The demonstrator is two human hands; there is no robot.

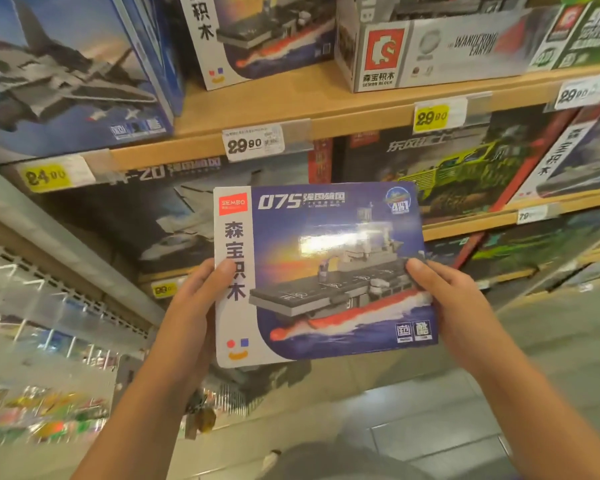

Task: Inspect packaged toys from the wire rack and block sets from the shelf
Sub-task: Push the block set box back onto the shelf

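A flat blue block set box [326,237] printed with a grey and red warship and "075" is held up in front of the wooden shelf [291,109], face toward me. My left hand [191,306] grips its left edge, thumb lying over the white side strip. My right hand [454,299] grips its right edge, thumb on the front. The wire rack [42,375] with colourful packaged toys shows blurred at the lower left.
More block set boxes fill the shelves: a jet fighter box [63,74] upper left, a matching warship box [264,32] at top, a white box [430,46] upper right, a green vehicle box [458,171] behind. Price tags [253,143] line the shelf edges. Tiled floor [413,410] lies below.
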